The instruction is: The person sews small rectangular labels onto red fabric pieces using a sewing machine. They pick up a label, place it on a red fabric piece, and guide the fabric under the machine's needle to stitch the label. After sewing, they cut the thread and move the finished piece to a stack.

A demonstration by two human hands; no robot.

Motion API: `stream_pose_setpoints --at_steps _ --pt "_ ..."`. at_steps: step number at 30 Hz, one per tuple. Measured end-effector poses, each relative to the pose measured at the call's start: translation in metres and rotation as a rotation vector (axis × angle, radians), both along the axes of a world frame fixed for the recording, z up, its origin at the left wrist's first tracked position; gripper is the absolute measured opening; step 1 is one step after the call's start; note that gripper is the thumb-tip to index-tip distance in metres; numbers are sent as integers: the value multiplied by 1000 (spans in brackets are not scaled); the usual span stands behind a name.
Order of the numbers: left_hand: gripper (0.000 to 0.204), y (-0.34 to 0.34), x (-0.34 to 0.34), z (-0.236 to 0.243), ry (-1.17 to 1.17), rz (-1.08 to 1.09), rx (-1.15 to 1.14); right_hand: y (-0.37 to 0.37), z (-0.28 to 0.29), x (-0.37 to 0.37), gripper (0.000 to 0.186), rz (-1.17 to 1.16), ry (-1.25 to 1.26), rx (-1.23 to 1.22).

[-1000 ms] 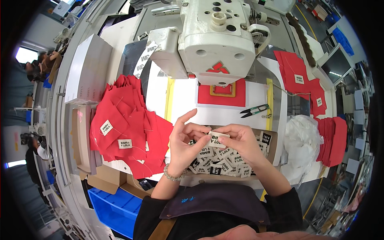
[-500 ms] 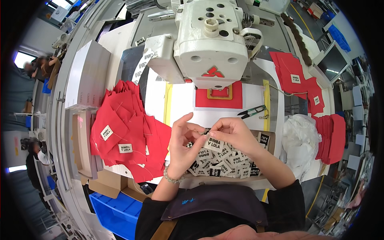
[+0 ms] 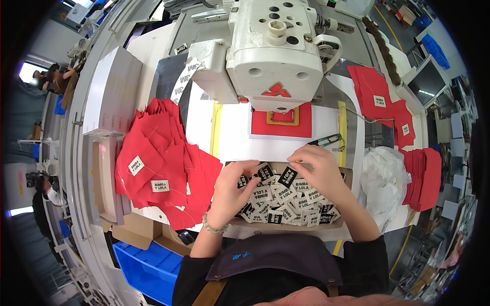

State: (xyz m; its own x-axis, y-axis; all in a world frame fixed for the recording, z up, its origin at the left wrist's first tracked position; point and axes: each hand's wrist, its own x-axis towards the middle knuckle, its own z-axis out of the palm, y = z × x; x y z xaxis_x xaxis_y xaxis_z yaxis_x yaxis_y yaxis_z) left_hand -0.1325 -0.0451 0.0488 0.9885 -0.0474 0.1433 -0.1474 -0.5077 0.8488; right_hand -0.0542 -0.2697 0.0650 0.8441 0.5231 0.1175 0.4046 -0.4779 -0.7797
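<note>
Small, flat, square-cut labels (image 3: pixel 303 203), pale or black, lie heaped in a shallow cardboard box (image 3: pixel 348 178) at the table's (image 3: pixel 326 234) front edge. The left hand (image 3: pixel 229 191) bends over the box's left edge, palm inward, thumb and forefinger parted beside a black label; whether they grip it cannot be told. The right hand (image 3: pixel 317 171) arches over the far right corner, knuckles up, fingertips narrowed; any hold there cannot be told. Limp red cloth (image 3: pixel 153 153) with loose threads piles toward the table's left edge; crumpled, filmy plastic (image 3: pixel 384 186) lies near its right.
</note>
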Motion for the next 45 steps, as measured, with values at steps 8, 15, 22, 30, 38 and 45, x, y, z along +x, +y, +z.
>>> stream_pose_setpoints --at_steps 8,15,22,30,38,45 --pt "34 -40 4 -9 -145 -292 262 -25 2 -3 12 -19 -94 -55" --pt "28 -34 5 -6 71 -224 -281 -16 10 -11 26 230 126 47" --pt "19 -25 2 2 212 -98 -659 -8 0 -22 16 142 342 144" --pt "22 -28 1 15 103 -20 -393 1 7 -27 10 25 415 243" --pt "24 -27 1 16 69 -11 -355 13 15 -33 19 -83 108 245" --pt "26 -27 1 19 5 -11 -307 14 17 -31 19 9 -293 81"
